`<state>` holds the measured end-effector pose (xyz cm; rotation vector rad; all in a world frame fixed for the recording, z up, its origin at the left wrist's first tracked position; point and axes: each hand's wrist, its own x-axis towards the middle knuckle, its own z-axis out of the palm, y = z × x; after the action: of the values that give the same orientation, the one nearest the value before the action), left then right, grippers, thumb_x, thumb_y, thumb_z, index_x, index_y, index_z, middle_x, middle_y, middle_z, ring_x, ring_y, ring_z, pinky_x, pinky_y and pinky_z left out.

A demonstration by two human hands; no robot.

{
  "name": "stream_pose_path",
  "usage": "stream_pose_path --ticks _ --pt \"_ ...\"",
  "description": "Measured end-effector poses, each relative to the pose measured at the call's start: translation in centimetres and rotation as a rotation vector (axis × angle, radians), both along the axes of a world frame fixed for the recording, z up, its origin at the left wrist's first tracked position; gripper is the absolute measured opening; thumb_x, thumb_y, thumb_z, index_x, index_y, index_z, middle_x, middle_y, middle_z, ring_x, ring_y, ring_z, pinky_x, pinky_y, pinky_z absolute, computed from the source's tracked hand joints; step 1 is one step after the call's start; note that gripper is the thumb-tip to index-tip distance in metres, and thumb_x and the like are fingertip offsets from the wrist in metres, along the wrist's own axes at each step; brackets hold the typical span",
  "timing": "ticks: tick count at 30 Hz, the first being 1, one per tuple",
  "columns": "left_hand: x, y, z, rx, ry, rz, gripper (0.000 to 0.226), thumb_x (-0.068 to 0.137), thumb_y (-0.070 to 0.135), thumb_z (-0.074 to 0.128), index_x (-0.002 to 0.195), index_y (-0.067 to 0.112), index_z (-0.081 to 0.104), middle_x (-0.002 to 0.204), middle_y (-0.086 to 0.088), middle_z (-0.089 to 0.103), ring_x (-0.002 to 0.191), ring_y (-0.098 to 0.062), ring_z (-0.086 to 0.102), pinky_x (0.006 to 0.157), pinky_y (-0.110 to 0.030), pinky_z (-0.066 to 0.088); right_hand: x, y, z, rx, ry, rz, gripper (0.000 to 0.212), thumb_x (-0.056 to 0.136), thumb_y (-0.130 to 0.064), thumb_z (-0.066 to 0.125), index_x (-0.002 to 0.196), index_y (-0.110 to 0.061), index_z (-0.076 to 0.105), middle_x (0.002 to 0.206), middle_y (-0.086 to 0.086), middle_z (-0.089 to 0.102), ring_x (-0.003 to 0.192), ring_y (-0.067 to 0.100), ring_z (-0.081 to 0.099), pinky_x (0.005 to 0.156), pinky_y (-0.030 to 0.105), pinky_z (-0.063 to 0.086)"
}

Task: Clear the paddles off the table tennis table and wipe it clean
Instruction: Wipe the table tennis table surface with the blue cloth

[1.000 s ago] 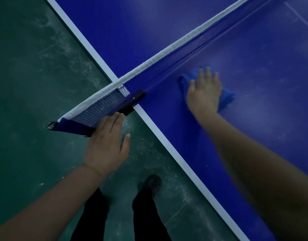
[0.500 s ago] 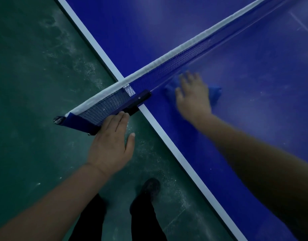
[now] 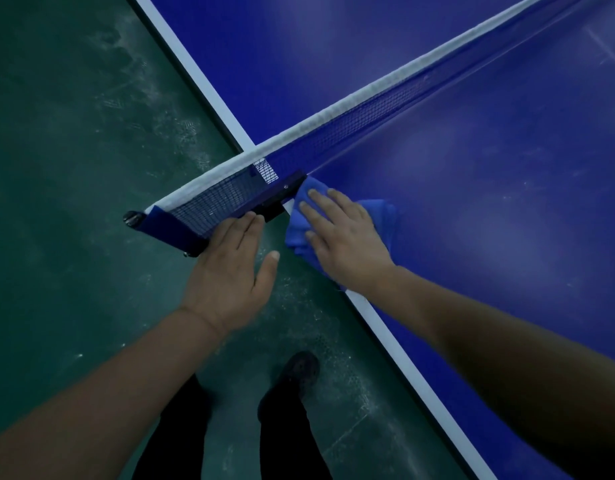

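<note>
Beside the net (image 3: 334,133), on the blue tabletop (image 3: 472,202) edge, right hand (image 3: 344,237) presses flat on a cloth (image 3: 299,233); left hand (image 3: 230,268), fingers straight, touches the net end. Green floor (image 3: 74,168) below; paddles unseen.

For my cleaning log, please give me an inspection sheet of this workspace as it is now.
Surface: blue table, faint smears and scratches; white edge line.
Job's things: blue cloth flat at the table edge beside the net clamp; no paddles seen.
Clutter: nothing seen.
Hands: right hand presses the cloth with straight fingers; left hand rests open against the net end that overhangs the table.
Cables: nothing seen.
Surroundings: green floor, dusty and scuffed; the person's dark shoe close to the table.
</note>
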<state>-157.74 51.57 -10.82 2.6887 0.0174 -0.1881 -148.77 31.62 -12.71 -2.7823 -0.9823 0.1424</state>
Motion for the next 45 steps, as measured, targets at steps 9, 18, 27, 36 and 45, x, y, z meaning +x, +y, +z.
stream_pose_path --ticks 9,18,27,36,45 --pt "0.1 0.0 0.5 -0.026 0.025 0.003 0.079 0.097 0.056 0.018 0.148 0.000 0.041 0.153 -0.016 0.041 0.142 -0.033 0.033 0.120 -0.043 0.022 -0.1 1.2 0.0 0.017 -0.021 -0.008 0.050 0.098 -0.036 0.036 0.139 -0.015 0.056 0.144 0.006 0.054 0.128 0.034 0.048 0.102 0.050 0.043" --pt "0.0 0.2 0.3 -0.028 0.017 -0.021 0.088 0.099 0.064 0.009 0.145 -0.002 0.043 0.150 -0.019 0.044 0.138 -0.036 0.038 0.119 -0.044 0.024 -0.8 1.2 -0.8 0.021 -0.037 0.275 0.046 0.093 -0.029 0.041 0.131 -0.015 0.062 0.141 0.005 0.057 0.129 0.035 0.049 0.098 0.048 0.045" --pt "-0.2 -0.2 0.5 -0.046 0.040 -0.006 0.081 0.096 0.061 0.019 0.151 0.004 0.036 0.157 -0.013 0.034 0.145 -0.029 0.026 0.122 -0.037 0.014 4.8 -9.6 1.1 -0.054 -0.015 -0.830 0.052 0.104 -0.034 0.033 0.152 -0.015 0.036 0.162 0.007 0.027 0.146 0.038 0.022 0.118 0.052 0.019" --pt "1.1 -1.6 2.8 -0.044 -0.006 -0.091 0.062 0.095 0.040 0.041 0.143 0.000 0.047 0.149 -0.017 0.045 0.138 -0.030 0.039 0.117 -0.038 0.026 -11.4 -10.8 0.0 -0.157 0.052 -0.604 0.054 0.101 -0.041 0.027 0.150 -0.022 0.039 0.160 0.004 0.031 0.147 0.036 0.026 0.117 0.055 0.025" --pt "5.3 -7.1 0.3 -0.038 0.011 -0.410 0.074 0.096 0.050 0.017 0.153 0.006 0.033 0.165 -0.009 0.019 0.153 -0.021 0.007 0.124 -0.036 0.000 -11.1 -6.5 -0.1 -0.062 0.027 -1.162 0.057 0.099 -0.040 0.028 0.153 -0.023 0.034 0.163 0.006 0.025 0.149 0.038 0.019 0.118 0.059 0.012"
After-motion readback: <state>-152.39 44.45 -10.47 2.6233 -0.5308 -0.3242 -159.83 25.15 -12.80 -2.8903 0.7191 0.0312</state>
